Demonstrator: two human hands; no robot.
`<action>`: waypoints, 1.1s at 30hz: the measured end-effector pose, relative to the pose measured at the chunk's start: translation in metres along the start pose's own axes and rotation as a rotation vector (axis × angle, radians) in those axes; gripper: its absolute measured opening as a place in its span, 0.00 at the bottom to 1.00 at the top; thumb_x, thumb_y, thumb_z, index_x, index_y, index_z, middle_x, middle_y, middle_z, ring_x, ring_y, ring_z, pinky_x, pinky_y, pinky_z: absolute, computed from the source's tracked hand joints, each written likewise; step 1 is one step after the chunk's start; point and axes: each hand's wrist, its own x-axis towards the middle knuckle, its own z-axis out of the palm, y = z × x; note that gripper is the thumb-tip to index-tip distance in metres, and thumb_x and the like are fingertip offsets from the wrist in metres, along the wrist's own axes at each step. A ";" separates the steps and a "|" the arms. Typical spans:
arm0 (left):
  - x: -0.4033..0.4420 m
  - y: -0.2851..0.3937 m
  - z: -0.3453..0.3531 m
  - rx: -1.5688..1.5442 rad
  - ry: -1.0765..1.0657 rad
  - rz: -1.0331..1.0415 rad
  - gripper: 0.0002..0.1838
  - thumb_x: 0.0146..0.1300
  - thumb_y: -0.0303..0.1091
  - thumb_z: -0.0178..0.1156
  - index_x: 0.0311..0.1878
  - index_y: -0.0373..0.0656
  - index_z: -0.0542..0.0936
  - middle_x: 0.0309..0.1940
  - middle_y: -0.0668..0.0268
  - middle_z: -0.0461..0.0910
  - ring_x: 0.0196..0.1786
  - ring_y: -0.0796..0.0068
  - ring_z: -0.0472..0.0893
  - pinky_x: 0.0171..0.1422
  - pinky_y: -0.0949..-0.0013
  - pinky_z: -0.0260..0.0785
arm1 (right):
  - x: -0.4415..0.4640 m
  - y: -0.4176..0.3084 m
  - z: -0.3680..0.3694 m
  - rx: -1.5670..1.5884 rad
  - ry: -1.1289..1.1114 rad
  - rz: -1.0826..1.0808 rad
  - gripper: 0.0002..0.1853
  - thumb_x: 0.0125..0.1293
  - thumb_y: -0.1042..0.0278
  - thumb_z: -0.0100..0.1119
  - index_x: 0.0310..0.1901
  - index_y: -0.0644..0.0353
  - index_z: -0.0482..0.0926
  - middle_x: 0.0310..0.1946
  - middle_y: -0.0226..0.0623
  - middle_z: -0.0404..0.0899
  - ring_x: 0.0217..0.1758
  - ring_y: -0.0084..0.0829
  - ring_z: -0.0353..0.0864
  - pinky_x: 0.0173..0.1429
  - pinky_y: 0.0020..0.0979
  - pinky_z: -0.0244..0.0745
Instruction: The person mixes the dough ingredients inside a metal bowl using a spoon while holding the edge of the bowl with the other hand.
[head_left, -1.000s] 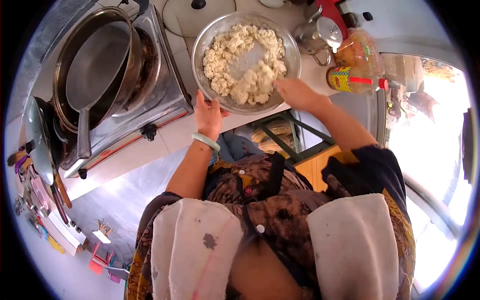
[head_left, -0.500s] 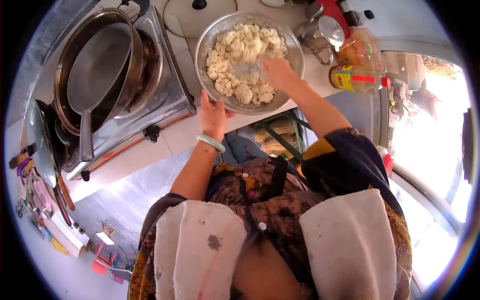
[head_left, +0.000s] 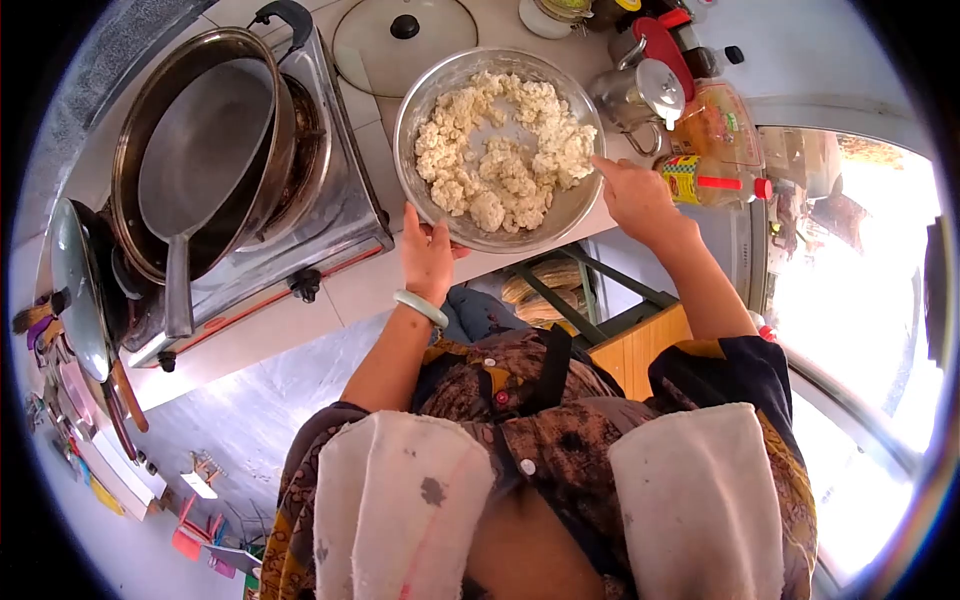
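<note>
A round steel bowl [head_left: 420,205] on the counter holds lumpy, pale dough [head_left: 510,170] in a rough ring with a clump in the middle. My left hand [head_left: 429,258], below a pale green bangle, grips the bowl's lower left rim, thumb and fingers around the edge. At the right rim is my right hand [head_left: 640,202], its fingers closed and its fingertips beside the dough. Whatever it may hold is too small or hidden to make out.
A large pot [head_left: 125,200] with a grey long-handled pan [head_left: 200,150] stands on the gas stove [head_left: 350,220] at left. A glass lid [head_left: 440,40] lies behind the bowl. Right of it are a steel pitcher [head_left: 615,98] and a yellow-labelled bottle [head_left: 715,183].
My right hand has moved from over the dough to the right rim. Dough from the far side now lies in the middle. The view has shifted slightly; my left hand stays at the rim.
</note>
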 end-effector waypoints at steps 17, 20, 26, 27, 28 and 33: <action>0.008 0.013 0.000 0.235 -0.032 0.004 0.42 0.67 0.21 0.45 0.76 0.40 0.30 0.39 0.60 0.79 0.25 0.74 0.79 0.28 0.69 0.79 | 0.114 -0.019 0.032 -0.051 -0.079 -0.425 0.26 0.61 0.76 0.48 0.63 0.57 0.68 0.44 0.53 0.79 0.44 0.52 0.82 0.49 0.45 0.77; 0.009 0.020 0.002 0.257 -0.027 -0.026 0.42 0.66 0.20 0.45 0.76 0.42 0.31 0.43 0.59 0.78 0.27 0.73 0.80 0.28 0.69 0.79 | 0.089 -0.026 0.042 -0.034 -0.104 -0.548 0.24 0.61 0.75 0.49 0.61 0.59 0.68 0.42 0.51 0.78 0.43 0.50 0.82 0.45 0.44 0.78; 0.008 0.015 0.001 0.228 -0.052 0.026 0.40 0.68 0.21 0.43 0.76 0.43 0.33 0.47 0.57 0.78 0.32 0.72 0.81 0.29 0.70 0.79 | 0.040 -0.030 0.016 -0.061 -0.091 -0.539 0.26 0.58 0.70 0.55 0.61 0.58 0.67 0.38 0.43 0.77 0.40 0.44 0.81 0.41 0.41 0.78; 0.008 0.017 0.000 0.260 -0.057 0.011 0.40 0.68 0.21 0.42 0.76 0.43 0.33 0.47 0.57 0.78 0.32 0.72 0.81 0.29 0.70 0.79 | 0.035 -0.025 0.008 -0.066 -0.076 -0.528 0.25 0.59 0.70 0.55 0.61 0.58 0.68 0.38 0.43 0.78 0.41 0.44 0.81 0.42 0.41 0.79; 0.008 0.016 -0.001 0.252 -0.054 0.005 0.39 0.68 0.21 0.42 0.76 0.42 0.34 0.47 0.57 0.78 0.32 0.72 0.81 0.29 0.70 0.79 | 0.031 -0.020 0.003 -0.071 -0.061 -0.518 0.24 0.60 0.70 0.54 0.60 0.58 0.68 0.38 0.43 0.78 0.42 0.43 0.82 0.42 0.40 0.79; 0.008 0.014 0.000 0.221 -0.047 0.039 0.38 0.67 0.21 0.43 0.76 0.41 0.37 0.45 0.56 0.79 0.30 0.71 0.81 0.30 0.70 0.80 | 0.037 0.010 0.001 0.008 0.023 -0.161 0.20 0.62 0.70 0.52 0.57 0.59 0.70 0.45 0.48 0.79 0.46 0.47 0.81 0.46 0.45 0.78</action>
